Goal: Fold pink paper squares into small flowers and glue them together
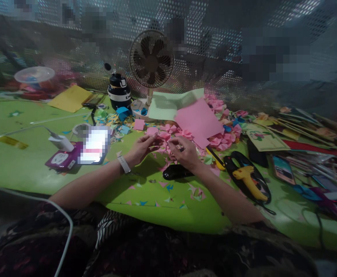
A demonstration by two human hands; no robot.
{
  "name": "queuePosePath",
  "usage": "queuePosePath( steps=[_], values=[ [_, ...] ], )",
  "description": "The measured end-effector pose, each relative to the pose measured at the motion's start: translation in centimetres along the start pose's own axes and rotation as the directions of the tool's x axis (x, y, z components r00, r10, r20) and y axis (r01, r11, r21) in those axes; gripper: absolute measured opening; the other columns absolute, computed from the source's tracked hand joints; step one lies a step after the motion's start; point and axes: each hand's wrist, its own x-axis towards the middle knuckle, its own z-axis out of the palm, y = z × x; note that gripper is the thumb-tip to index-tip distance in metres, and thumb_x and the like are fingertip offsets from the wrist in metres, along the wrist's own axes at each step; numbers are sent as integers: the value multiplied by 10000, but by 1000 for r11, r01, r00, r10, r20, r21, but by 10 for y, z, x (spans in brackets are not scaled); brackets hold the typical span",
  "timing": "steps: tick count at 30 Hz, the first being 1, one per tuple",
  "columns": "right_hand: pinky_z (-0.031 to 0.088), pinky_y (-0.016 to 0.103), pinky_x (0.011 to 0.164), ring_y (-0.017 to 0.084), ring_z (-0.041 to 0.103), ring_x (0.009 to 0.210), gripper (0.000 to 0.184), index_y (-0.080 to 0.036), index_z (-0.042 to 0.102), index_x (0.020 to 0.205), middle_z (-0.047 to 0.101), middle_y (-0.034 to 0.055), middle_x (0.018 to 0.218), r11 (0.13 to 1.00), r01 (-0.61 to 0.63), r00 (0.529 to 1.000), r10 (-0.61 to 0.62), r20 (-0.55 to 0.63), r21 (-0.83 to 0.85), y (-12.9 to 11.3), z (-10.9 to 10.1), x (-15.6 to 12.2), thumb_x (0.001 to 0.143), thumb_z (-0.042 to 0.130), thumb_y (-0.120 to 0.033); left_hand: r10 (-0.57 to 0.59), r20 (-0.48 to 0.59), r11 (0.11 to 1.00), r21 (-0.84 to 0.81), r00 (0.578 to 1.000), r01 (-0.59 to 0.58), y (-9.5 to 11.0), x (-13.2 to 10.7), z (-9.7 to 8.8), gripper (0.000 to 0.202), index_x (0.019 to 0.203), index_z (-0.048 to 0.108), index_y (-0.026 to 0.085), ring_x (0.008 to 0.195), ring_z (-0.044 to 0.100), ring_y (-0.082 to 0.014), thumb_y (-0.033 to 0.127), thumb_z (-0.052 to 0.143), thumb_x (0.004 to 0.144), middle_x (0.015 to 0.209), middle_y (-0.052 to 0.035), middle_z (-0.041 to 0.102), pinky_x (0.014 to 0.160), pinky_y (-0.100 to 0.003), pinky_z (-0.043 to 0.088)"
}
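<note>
Both hands meet above the green table, in the middle of the head view. My left hand (144,148), with a white watch band (124,164) on its wrist, pinches a small folded pink paper piece (165,137) between thumb and fingers. From the other side, my right hand (186,153) has its fingertips closed at the edge of the same piece. Whether it grips the paper or only touches it is hard to make out. Under the right wrist lies a glossy black object (176,172), partly covered. A heap of pink paper pieces (223,141) spreads behind the hands.
Behind stand a fan (151,59), a black bottle (119,92) and pink paper sheets (198,121). A lit phone (94,145) and purple power strip (64,157) lie left, with a white cable. To the right are a yellow glue gun (250,181), a cutter (215,157) and another phone (284,169).
</note>
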Motion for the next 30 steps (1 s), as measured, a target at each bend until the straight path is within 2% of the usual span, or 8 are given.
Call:
queuePosePath(
  steps=[2, 4, 8, 11, 16, 20, 22, 30],
  values=[
    [567, 319, 732, 170, 669, 784, 105, -207, 651, 952, 712, 49, 888, 999, -36, 997, 37, -67, 17, 0, -2, 2, 947, 580, -284, 30, 1, 999, 37, 1000, -30, 0, 0, 0, 326, 818, 731, 151, 755, 699, -132, 446, 847, 745, 846, -60, 763, 744, -269, 549],
    [576, 353, 777, 193, 669, 856, 100, -208, 654, 983, 702, 70, 945, 1000, -15, 995, 14, -99, -8, 0, -5, 4, 930, 595, -268, 73, 12, 994, 83, 997, -73, 1, 0, 0, 336, 812, 738, 152, 748, 691, -135, 459, 851, 734, 855, -65, 764, 745, -280, 546],
    [557, 431, 881, 244, 648, 988, 109, -228, 674, 979, 688, 81, 981, 985, 92, 995, -97, -31, -145, 1, -8, 5, 895, 608, -206, 145, 41, 972, 181, 989, -150, 3, 0, -1, 386, 793, 749, 159, 746, 680, -145, 517, 857, 697, 827, -58, 755, 744, -287, 536],
    [553, 429, 901, 251, 640, 1040, 139, -224, 694, 996, 671, 95, 1035, 966, 144, 989, -147, 2, -215, 4, -6, 4, 896, 602, -191, 176, 80, 952, 240, 981, -191, 3, 1, -1, 427, 803, 759, 163, 741, 682, -162, 558, 855, 673, 793, -58, 748, 748, -308, 540],
    [552, 427, 891, 258, 636, 1060, 129, -225, 719, 985, 681, 96, 1084, 935, 215, 976, -213, 41, -282, 10, -2, 1, 917, 614, -192, 230, 100, 923, 293, 968, -249, 5, -2, 0, 344, 853, 757, 161, 756, 675, -158, 478, 830, 743, 808, -61, 737, 738, -296, 532],
    [553, 429, 893, 247, 653, 1039, 144, -232, 724, 1001, 691, 86, 1071, 947, 200, 979, -202, 18, -251, 11, -3, 1, 936, 604, -185, 218, 86, 943, 237, 972, -233, 10, -7, 0, 393, 1094, 712, 184, 750, 673, -145, 417, 788, 786, 824, -35, 720, 692, -269, 526],
    [552, 436, 896, 246, 656, 1035, 163, -239, 729, 1010, 689, 83, 1072, 957, 174, 984, -175, 17, -234, 12, -4, 1, 938, 595, -181, 198, 75, 955, 208, 977, -209, 11, -7, -1, 409, 1141, 691, 181, 702, 656, -132, 373, 763, 787, 785, -22, 706, 673, -262, 522],
    [555, 418, 883, 246, 654, 1024, 159, -239, 738, 1004, 704, 86, 1046, 953, 187, 982, -186, 30, -238, 12, 0, -1, 932, 607, -184, 128, 22, 980, 148, 992, -130, 8, -2, -4, 278, 969, 720, 152, 678, 638, -125, 295, 731, 731, 746, -29, 686, 620, -237, 504]
  ],
)
